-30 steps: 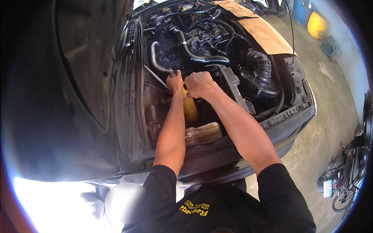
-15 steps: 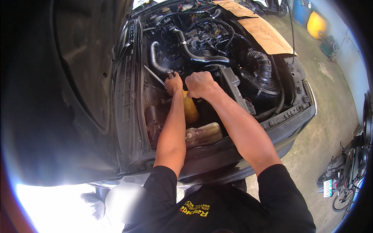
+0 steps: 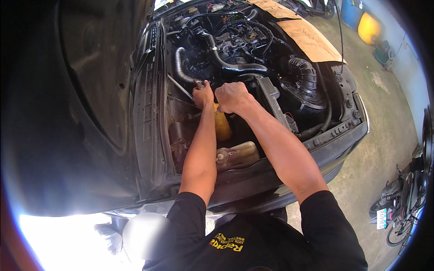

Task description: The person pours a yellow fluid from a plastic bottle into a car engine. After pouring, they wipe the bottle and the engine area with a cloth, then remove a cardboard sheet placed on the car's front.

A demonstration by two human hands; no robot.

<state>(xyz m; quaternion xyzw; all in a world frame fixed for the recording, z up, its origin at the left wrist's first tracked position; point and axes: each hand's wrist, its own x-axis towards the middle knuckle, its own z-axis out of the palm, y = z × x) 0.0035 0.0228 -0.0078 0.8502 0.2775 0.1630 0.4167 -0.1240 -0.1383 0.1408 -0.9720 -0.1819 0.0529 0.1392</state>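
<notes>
Both my hands are inside the open engine bay of a car. My left hand [image 3: 203, 95] is closed at the lower end of a silver corrugated hose [image 3: 181, 67]. A short dark tip shows at its fingers, but I cannot make out what it belongs to. Just to the right, my right hand [image 3: 233, 97] is closed like a fist, knuckles up, and hides whatever lies inside it. Beneath the hands is a yellow container [image 3: 222, 126], partly covered by my left forearm. Nearer to me lies a translucent, stained plastic reservoir [image 3: 242, 155] with a cap.
The raised hood [image 3: 95, 81] fills the left side. Another silver hose [image 3: 226, 65] crosses the engine, and a black ribbed intake duct [image 3: 303, 77] stands to its right. Cardboard [image 3: 312, 40] covers the right fender. A motorcycle [image 3: 398, 194] and a yellow drum [image 3: 369, 28] stand beyond.
My hands stay in nearly the same place; the left has shifted very slightly. A faint haze by the hose's lower end has thinned.
</notes>
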